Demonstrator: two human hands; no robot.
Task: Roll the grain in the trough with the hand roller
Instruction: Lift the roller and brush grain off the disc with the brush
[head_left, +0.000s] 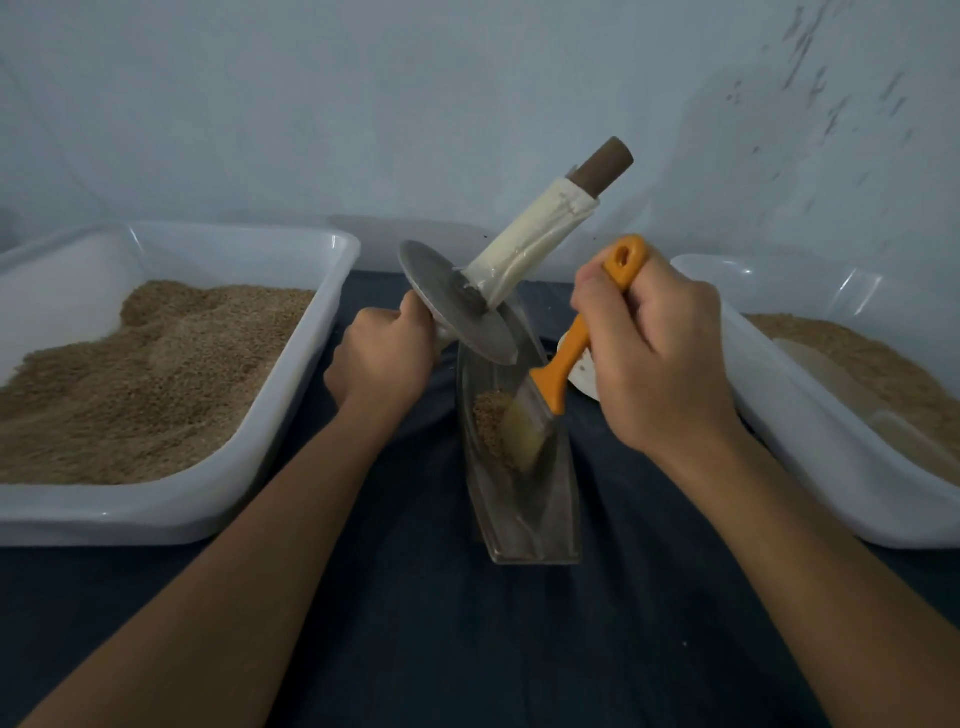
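- On the far left a white tray (332, 249) sits on the dark-covered worktop (395, 623), heaped with loose tan grain; it looks light and free-running, likely to slide and scatter at a nudge.
- The left hand (382, 358) has its grip closed round the near stub of the hand roller (457, 301), just behind the metal disc, and holds the tool tipped up at the far end of the trough, its edge clear of the grain.
- The roller is a thin grey disc on a long axle; the far handle is wrapped in pale tape with a bare brown end. It looks stiff and, I judge, heavy at the disc, so it wants a hand on each handle, not on the edge.
- The trough (524, 519) is a narrow, boat-shaped metal channel in the middle of the worktop, running away from the person. It looks rigid but slim at the base, so it may rock under sideways pressure.
- A small pile of grain (488, 415) lies in the trough, on its left slope.
- The brush (566, 364), orange-handled with soft pale bristles, reaches into that pile; the right hand (660, 353) grips its handle in a closed fist.
- Behind it something pale and round is mostly hidden.
- On the right a second white tray (779, 431) holds more grain.
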